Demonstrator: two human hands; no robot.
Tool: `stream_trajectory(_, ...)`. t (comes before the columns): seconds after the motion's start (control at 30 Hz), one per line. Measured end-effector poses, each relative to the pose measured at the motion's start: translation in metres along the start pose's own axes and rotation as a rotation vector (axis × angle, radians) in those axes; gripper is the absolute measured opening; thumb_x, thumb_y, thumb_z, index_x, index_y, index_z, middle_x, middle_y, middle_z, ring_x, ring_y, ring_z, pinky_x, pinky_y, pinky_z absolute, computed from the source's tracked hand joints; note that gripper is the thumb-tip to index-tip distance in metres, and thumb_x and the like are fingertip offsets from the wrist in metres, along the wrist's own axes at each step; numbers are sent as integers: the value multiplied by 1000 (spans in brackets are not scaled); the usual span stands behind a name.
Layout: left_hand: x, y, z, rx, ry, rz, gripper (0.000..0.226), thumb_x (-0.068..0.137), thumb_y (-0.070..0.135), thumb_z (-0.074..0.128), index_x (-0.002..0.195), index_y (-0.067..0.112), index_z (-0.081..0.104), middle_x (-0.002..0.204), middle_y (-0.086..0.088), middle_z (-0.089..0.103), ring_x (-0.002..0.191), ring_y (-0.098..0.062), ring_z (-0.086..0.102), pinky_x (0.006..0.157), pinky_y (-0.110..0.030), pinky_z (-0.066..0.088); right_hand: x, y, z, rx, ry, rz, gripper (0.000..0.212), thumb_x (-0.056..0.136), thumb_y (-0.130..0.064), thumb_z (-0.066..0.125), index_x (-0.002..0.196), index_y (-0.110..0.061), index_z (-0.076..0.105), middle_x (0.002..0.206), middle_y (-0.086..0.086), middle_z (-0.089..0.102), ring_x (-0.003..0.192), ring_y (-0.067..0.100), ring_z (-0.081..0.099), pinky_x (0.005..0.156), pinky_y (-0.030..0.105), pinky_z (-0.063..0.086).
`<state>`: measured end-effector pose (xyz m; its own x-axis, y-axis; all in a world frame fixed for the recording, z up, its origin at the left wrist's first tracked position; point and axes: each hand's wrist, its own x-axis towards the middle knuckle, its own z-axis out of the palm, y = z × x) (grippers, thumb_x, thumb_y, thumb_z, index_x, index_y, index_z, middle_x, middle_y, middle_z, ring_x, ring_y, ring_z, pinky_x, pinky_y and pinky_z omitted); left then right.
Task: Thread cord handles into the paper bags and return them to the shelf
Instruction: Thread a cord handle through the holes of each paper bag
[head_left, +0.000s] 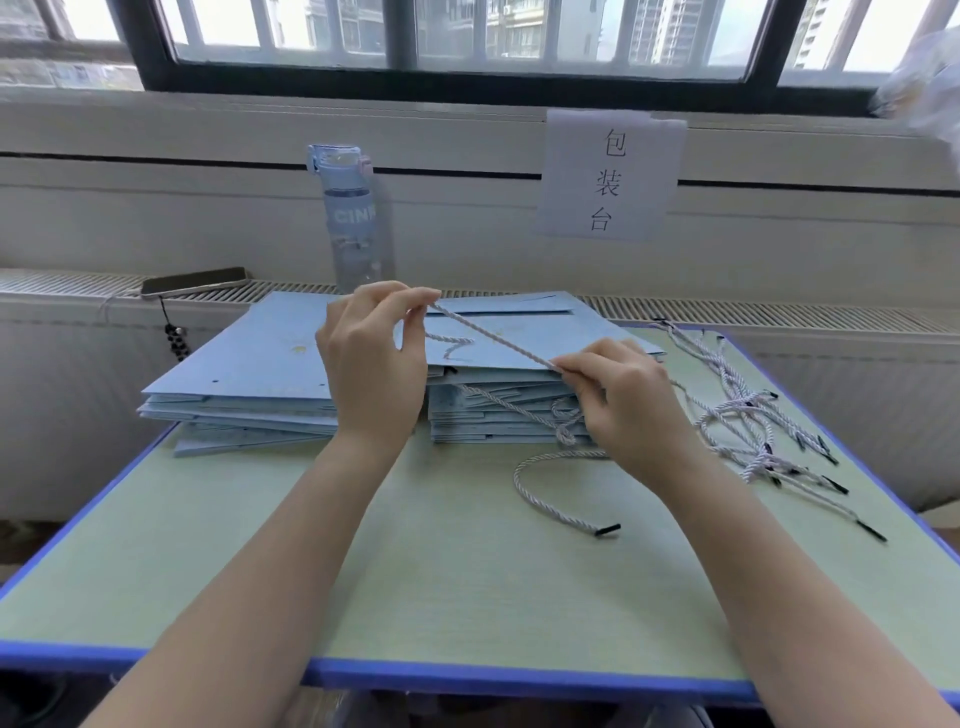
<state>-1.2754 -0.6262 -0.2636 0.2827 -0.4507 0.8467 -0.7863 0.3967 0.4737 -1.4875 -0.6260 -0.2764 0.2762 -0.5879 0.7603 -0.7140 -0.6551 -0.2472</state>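
Both hands stretch a white twisted cord (493, 336) above stacked flat pale-blue paper bags (249, 364).
Left hand (371, 358) pinches its upper end; right hand (621, 400) pinches lower down.

Left hand (371, 358) raised, thumb and forefinger pinching cord (493, 338); right hand (626, 400) lower, nearer body, pinching same cord
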Motion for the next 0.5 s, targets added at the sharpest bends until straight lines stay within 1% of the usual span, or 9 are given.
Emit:
stream_trajectory(0.07, 2, -4, -1, 30, -40, -47, 18, 88, 14, 60, 96, 22, 74, 97, 1, 67, 93, -27, 55, 79, -37, 40, 0, -5, -2, 73, -38, 54, 11, 81, -5, 68, 91, -7, 73, 78, 3, 68, 74, 23, 59, 71, 28, 45)
stream_trajectory(0.13, 3, -7, -2, 59, -87, -82, 18, 89, 16, 61, 97, 24, 74, 99, 1, 68, 95, -29, 55, 80, -38, 40, 1, -9, -5, 147, -57, 124, 7, 80, -9, 72, 87, -9, 73, 74, -3, 67, 68, 14, 60, 68, 23, 48)
stream_trajectory(0.2, 3, -10, -2, 83, -120, -81, 16, 88, 15, 63, 96, 24, 74, 100, 0, 69, 94, -31, 56, 79, -38, 39, 1, -12, -8, 212, -70, 184, 5, 79, -13, 74, 83, -11, 73, 70, -5, 66, 63, 7, 58, 66, 16, 47)
stream_trajectory(0.3, 2, -12, -2, 96, -108, -23, 20, 86, 6, 63, 94, 21, 74, 97, -2, 68, 92, -31, 56, 77, -32, 31, 2, -16, -11, 284, 6, 252, 5, 78, -16, 74, 80, -13, 70, 65, -9, 64, 65, 4, 58, 62, 8, 44)
stream_trajectory(0.37, 0, -7, -1, 62, -81, 67, 30, 82, -5, 59, 93, 19, 73, 97, -2, 65, 91, -27, 55, 80, -32, 32, 3, -16, -13, 300, 94, 301, 7, 80, -19, 73, 80, -15, 68, 65, -13, 62, 64, 4, 58, 63, 8, 45)
stream_trajectory(0.4, -2, -3, 0, 27, -62, 145, 34, 79, -9, 55, 93, 18, 73, 97, -3, 64, 91, -23, 54, 82, -31, 33, 4, -16, -15, 311, 128, 337, 9, 80, -22, 73, 79, -16, 66, 66, -13, 62, 63, 3, 58, 63, 9, 46)
stream_trajectory(0.47, -5, 6, 1, -54, -39, 347, 35, 77, -11, 52, 87, 14, 73, 94, -3, 65, 90, -19, 52, 85, -30, 35, 6, -13, -17, 344, 159, 428, 14, 80, -28, 72, 76, -20, 62, 66, -13, 61, 61, 1, 56, 64, 14, 47)
stream_trajectory(0.5, -8, 10, 2, -78, -54, 451, 32, 77, -11, 53, 83, 13, 73, 91, -2, 67, 89, -19, 52, 86, -30, 35, 6, -12, -18, 371, 160, 470, 16, 79, -29, 73, 74, -22, 59, 67, -11, 61, 61, 2, 56, 65, 17, 49)
